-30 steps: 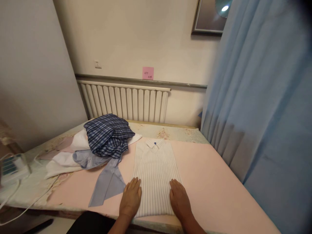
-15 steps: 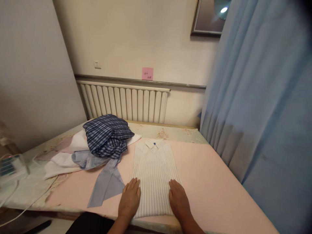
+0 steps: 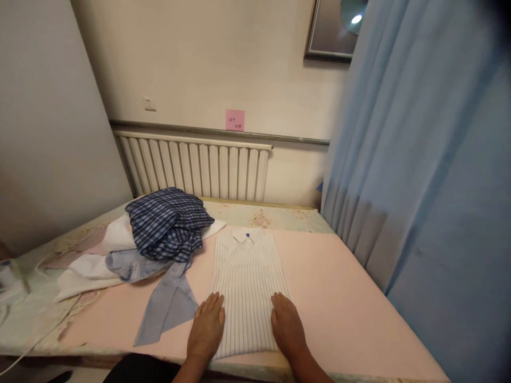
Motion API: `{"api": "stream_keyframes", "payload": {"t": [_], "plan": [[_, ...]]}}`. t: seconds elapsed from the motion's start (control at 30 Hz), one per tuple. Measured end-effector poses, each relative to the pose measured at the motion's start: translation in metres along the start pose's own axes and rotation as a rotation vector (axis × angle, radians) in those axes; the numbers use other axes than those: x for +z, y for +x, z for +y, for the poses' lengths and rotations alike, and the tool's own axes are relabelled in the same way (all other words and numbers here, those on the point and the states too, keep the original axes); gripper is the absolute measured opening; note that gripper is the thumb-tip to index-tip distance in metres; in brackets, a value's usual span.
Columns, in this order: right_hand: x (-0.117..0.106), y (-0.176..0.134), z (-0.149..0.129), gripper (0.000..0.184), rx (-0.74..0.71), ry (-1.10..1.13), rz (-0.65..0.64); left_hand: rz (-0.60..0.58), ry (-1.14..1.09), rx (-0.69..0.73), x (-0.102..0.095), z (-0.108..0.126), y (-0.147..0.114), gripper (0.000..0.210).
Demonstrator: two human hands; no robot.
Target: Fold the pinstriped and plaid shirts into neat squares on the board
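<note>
A white shirt (image 3: 248, 298) with thin dark stripes lies folded flat, its collar at the far end and its lower edge near the table's front. On its left edge rests my left hand (image 3: 206, 324), palm down with fingers stretched out. My right hand (image 3: 288, 323) lies the same way along the right edge. Both palms are hidden from above, and neither hand grips the cloth. To the left of the shirt, a grey-blue piece of cloth (image 3: 165, 308) trails out from a pile topped by a dark blue plaid garment (image 3: 167, 221).
A pink sheet (image 3: 335, 298) covers much of the table, over a floral cloth (image 3: 291, 215). White garments (image 3: 90, 274) sit under the plaid one. A white cable (image 3: 43, 336) runs at the left. Behind stands a radiator (image 3: 203, 165); a blue curtain (image 3: 383, 159) hangs at right.
My view has turned slightly to the right, so everything sits a little further left. Both hands stay on the shirt's edges, and the shirt keeps its shape.
</note>
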State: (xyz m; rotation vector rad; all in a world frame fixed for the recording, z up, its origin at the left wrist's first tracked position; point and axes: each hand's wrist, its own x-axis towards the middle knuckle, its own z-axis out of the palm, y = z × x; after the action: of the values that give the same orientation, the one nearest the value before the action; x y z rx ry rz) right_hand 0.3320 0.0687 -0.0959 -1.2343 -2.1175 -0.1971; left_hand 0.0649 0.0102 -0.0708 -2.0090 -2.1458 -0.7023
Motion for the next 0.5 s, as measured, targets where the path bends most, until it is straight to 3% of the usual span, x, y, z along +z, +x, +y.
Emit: {"api": "stream_keyframes", "payload": {"t": [0.5], "plan": [[0.001, 0.0001, -0.0003, 0.042, 0.011, 0.003, 0.0, -0.024, 0.002, -0.007, -0.0023, 0.0011, 0.0004, 0.044]]}}
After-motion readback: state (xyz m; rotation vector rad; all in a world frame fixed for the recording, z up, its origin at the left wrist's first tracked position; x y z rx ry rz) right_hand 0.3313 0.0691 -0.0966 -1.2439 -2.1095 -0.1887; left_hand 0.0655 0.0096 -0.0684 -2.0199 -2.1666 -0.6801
